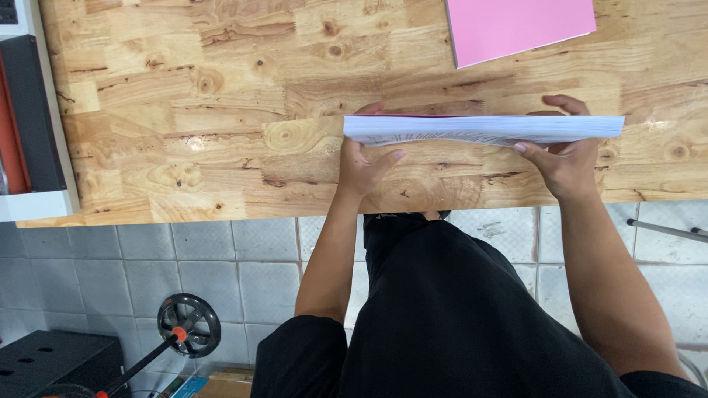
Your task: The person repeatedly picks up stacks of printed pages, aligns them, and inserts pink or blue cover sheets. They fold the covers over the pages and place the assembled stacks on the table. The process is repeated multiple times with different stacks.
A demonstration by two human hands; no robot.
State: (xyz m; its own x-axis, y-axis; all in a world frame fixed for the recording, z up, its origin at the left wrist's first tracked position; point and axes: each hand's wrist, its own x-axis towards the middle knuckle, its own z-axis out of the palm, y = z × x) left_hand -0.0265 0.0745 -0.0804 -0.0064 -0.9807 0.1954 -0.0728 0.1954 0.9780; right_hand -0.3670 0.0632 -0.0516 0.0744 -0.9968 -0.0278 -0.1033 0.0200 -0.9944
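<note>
A thick stack of white paper sheets [479, 129] stands on edge over the wooden table [221, 110], seen from its side, with a thin pink sheet along its far face. My left hand [363, 166] grips the stack's left end, thumb on the near side. My right hand [564, 158] grips it near the right end, fingers curled over the far side. Both hands hold the stack level, near the table's front edge.
A pink sheet [516, 26] lies flat at the table's far right. A white and black box [33, 118] sits at the left edge. Below the table are grey floor tiles, a black wheel with a handle [188, 324] and a black case [51, 361].
</note>
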